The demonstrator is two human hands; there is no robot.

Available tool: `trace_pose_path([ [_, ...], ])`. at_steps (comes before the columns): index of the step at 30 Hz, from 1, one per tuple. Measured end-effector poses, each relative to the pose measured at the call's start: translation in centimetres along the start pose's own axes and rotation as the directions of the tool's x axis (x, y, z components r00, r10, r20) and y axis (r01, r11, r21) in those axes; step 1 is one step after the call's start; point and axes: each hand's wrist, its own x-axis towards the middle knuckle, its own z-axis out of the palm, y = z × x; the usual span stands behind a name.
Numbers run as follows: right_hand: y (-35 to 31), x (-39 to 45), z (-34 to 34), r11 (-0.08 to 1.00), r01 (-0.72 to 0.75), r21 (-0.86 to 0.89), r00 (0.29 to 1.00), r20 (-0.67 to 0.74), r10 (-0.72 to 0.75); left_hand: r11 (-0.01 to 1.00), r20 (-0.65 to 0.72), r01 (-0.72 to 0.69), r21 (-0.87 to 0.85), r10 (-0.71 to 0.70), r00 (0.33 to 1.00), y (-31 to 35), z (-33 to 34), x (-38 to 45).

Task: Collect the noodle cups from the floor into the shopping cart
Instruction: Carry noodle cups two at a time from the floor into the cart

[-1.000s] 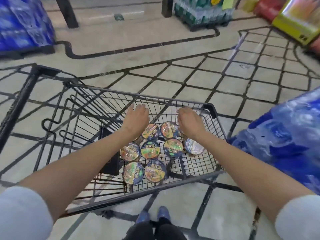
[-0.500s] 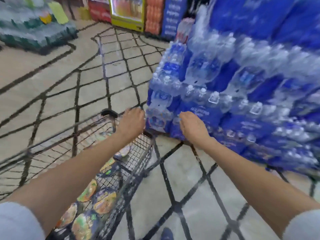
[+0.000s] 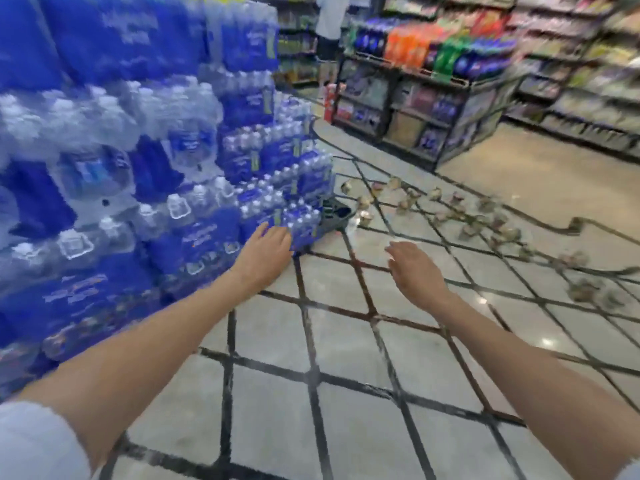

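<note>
1. Reaching forward over the floor (image 3: 346, 344), both bare arms are stretched out with nothing in either hand.
2. The left hand (image 3: 266, 249) has its fingers loosely extended and holds nothing; its fingertips overlap the lowest packs of the water bottle stack (image 3: 145, 161), though the blur makes it hard to say whether they touch.
3. The right hand (image 3: 414, 268) hangs palm down above the tiles, fingers relaxed and slightly spread, gripping nothing.
4. Half a second ago both hands were at the shopping cart's corner, the left on its rim; the cart with its collected cups has since dropped out of view entirely.
5. The camera has swung to the right: the water bottle stack, formerly ahead and to the right, now fills the left side.
6. Noodle cups (image 3: 474, 216) have newly come into view, scattered in a loose band across the tiles well ahead of the right hand, from beside the stack's base out toward the right edge.
7. Beyond them stand a drinks display rack (image 3: 415, 109) and long shelves (image 3: 571, 71), and a person (image 3: 327, 26) stands in the far aisle.
</note>
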Motion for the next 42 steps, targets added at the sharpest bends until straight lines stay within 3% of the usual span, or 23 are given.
trace_pose_path([
  [7,21.5,-8.2,-2.2,0.917,-0.395,-0.048,0.918,-0.046,0.394,0.959,-0.034,-0.268,-0.095,0.266,0.963,15.7,0.5,17.2],
  [11,27.8,-10.5,-2.2,0.856,-0.514,-0.052,0.856,-0.087,0.509,0.915,-0.015,-0.328,-0.236,0.334,0.942,20.7,0.9,23.3],
  [15,32.3,-10.4,-1.0,0.803,-0.593,-0.054,0.805,-0.065,0.59,0.878,-0.039,-0.447,-0.171,0.447,0.894,23.4,1.8,28.8],
  [18,35.3,-8.6,0.3,0.771,-0.636,-0.039,0.772,-0.046,0.634,0.874,-0.032,-0.454,-0.17,0.456,0.89,24.9,4.6,33.7],
  [23,40.8,-3.4,1.7,0.726,-0.687,-0.025,0.727,-0.047,0.686,0.853,0.004,-0.409,-0.324,0.434,0.901,26.0,8.5,42.4],
  [27,45.0,2.0,1.5,0.665,-0.747,-0.017,0.665,-0.048,0.746,0.855,0.056,-0.407,-0.321,0.446,0.893,25.7,11.0,50.0],
  [33,50.9,9.5,1.3,0.652,-0.758,-0.028,0.651,-0.099,0.753,0.85,0.031,-0.408,-0.333,0.442,0.896,26.3,13.1,61.1],
  [42,65.2,17.2,3.8,0.641,-0.767,-0.025,0.64,-0.084,0.764,0.822,0.012,-0.463,-0.332,0.494,0.869,33.9,16.7,75.7],
])
